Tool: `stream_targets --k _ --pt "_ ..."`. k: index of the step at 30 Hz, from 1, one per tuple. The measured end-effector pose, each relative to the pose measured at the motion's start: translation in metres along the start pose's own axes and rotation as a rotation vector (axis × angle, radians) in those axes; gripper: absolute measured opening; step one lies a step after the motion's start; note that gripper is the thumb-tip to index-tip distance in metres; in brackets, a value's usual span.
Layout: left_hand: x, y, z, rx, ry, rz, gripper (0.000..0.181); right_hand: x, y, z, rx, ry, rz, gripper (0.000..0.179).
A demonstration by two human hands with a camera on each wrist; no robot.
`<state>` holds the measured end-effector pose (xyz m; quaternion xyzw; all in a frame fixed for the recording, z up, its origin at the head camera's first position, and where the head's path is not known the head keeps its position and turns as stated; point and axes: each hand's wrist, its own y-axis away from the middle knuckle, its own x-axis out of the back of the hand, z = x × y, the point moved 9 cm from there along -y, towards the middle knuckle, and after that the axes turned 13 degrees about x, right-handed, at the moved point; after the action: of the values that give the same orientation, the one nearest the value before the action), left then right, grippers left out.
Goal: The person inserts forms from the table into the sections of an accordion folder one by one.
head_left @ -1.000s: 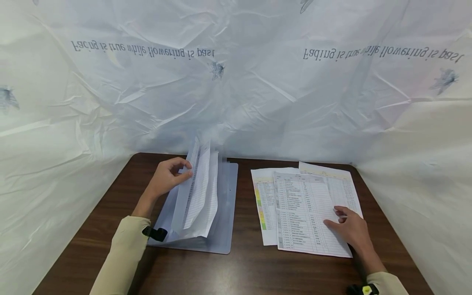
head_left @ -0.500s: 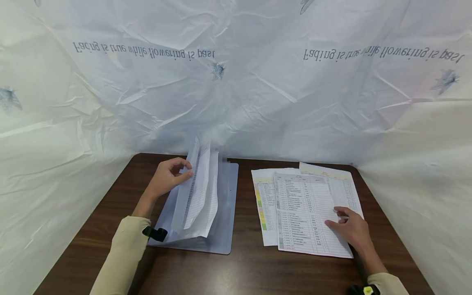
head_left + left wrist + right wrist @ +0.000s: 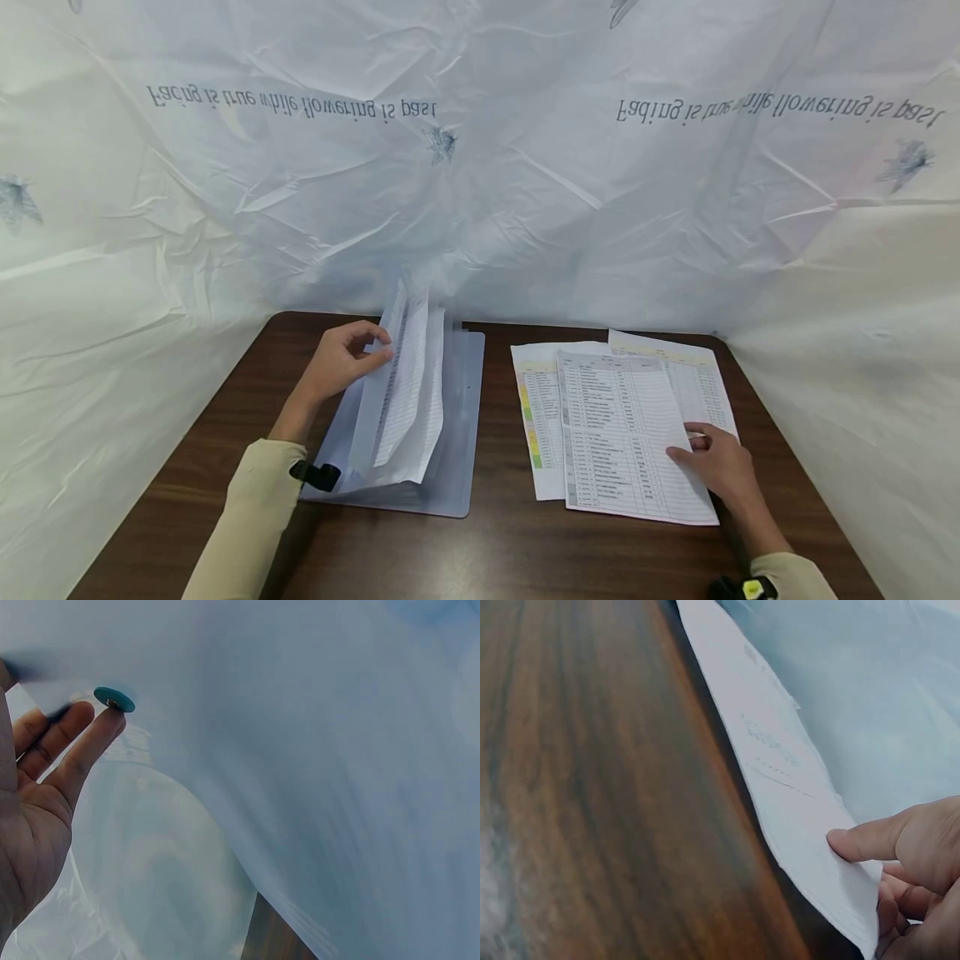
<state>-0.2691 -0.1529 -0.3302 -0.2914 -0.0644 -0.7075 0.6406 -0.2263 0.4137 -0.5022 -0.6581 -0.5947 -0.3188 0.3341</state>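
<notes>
At the left of the table, a translucent bluish plastic document folder (image 3: 474, 400) lies open with several printed sheets (image 3: 408, 392) standing up inside it. My left hand (image 3: 345, 358) holds up the folder's flap by its edge. A teal snap button (image 3: 114, 699) shows at the index fingertip in the left wrist view. Over at the right, my right hand (image 3: 716, 462) pinches the right edge of a printed table sheet (image 3: 622, 442). In the right wrist view the thumb (image 3: 855, 841) lies on top of the paper and the other fingers are curled beneath its edge.
Beneath the gripped sheet lie another page with coloured cells (image 3: 536, 417) and one with a yellowish header (image 3: 701, 375). The dark wooden table (image 3: 495, 554) is bordered by white plastic sheeting (image 3: 517, 208) at the back and sides.
My right hand has shifted slightly to the right along the sheet's edge, its thumb now nearer that edge. The left hand and the folder have stayed in place.
</notes>
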Motion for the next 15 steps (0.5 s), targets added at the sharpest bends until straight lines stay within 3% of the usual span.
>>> stream_targets --k 15 --pt "-0.0001 0.0003 0.0005 -0.004 -0.009 0.005 0.016 0.003 -0.0001 -0.0058 0.011 -0.14 -0.076 0.058"
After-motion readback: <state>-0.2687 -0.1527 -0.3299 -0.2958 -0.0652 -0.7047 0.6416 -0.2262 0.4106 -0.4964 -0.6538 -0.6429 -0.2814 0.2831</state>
